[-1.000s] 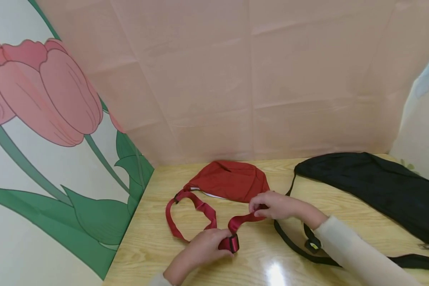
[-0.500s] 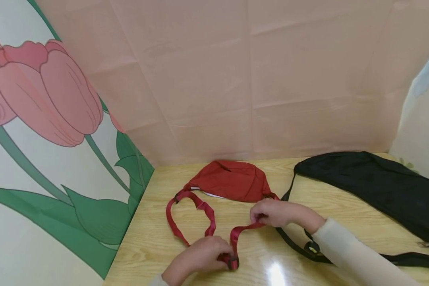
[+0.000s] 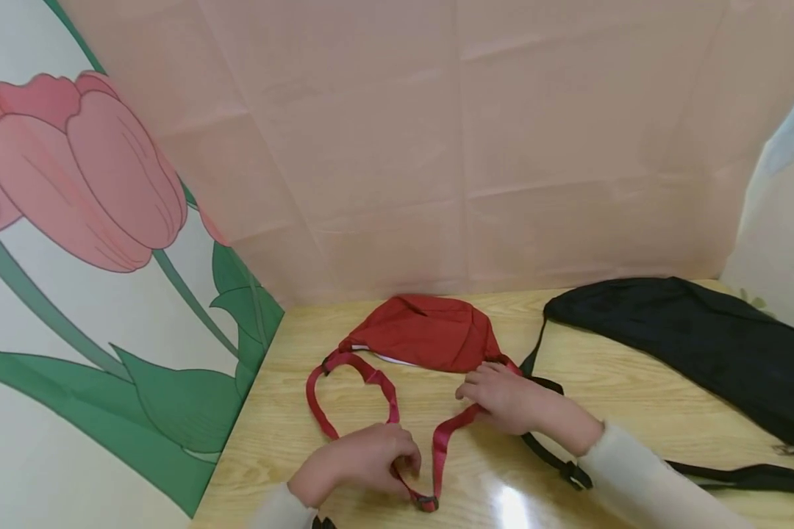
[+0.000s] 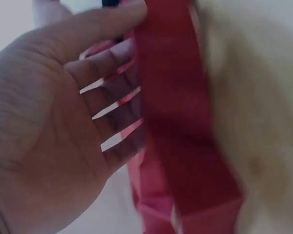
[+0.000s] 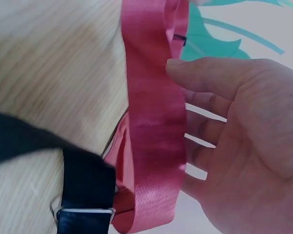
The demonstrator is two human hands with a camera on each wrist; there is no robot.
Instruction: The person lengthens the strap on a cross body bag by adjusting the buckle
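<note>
A red waist bag [image 3: 430, 334] lies flat at the back of the table, its red strap [image 3: 440, 455] looping toward the front. My left hand [image 3: 370, 455] holds the strap near the front, close to a dark slider buckle [image 3: 427, 503]. In the left wrist view the thumb lies at the near edge of the strap [image 4: 173, 73] and the fingers pass behind it. Just below the bag's right end, my right hand [image 3: 506, 400] holds another stretch. The right wrist view has the thumb [image 5: 200, 75] against the strap's edge, the other fingers behind, their tips hidden.
A large black bag [image 3: 675, 338] lies on the right of the table. Its black strap [image 3: 748, 477] runs under my right forearm, with a black buckle [image 3: 576, 476] beside the sleeve. Walls stand behind the table and at both sides, the left one painted with tulips [image 3: 115, 180].
The slider buckle has moved toward the table's front edge, and the strap between my hands hangs in a longer line. My right hand's fingers have spread somewhat. The black buckle has shifted slightly forward.
</note>
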